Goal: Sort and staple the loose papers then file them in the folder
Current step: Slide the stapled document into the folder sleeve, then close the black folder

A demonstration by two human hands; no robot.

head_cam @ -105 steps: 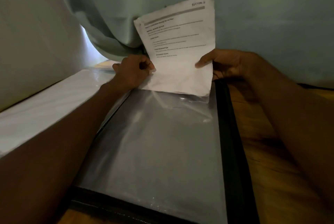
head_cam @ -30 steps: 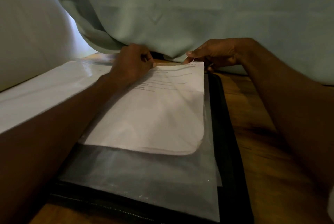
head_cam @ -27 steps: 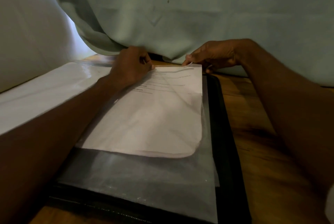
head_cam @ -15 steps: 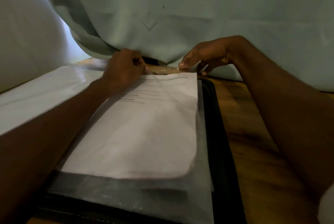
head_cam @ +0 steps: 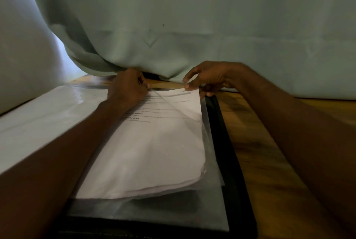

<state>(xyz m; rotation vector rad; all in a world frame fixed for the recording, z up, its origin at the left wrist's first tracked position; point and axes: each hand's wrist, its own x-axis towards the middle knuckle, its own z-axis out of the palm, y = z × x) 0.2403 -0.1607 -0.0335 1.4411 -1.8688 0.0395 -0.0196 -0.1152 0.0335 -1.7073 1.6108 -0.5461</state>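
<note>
Slid deeper into the clear sleeve (head_cam: 210,206), papers (head_cam: 150,154) nearly fill it

head view, close, forward-down over the folder (head_cam: 227,142)

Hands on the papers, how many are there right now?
2. The left hand grips the papers at their top left corner; the right hand pinches the top right corner. Both are at the far end of the folder.
</note>
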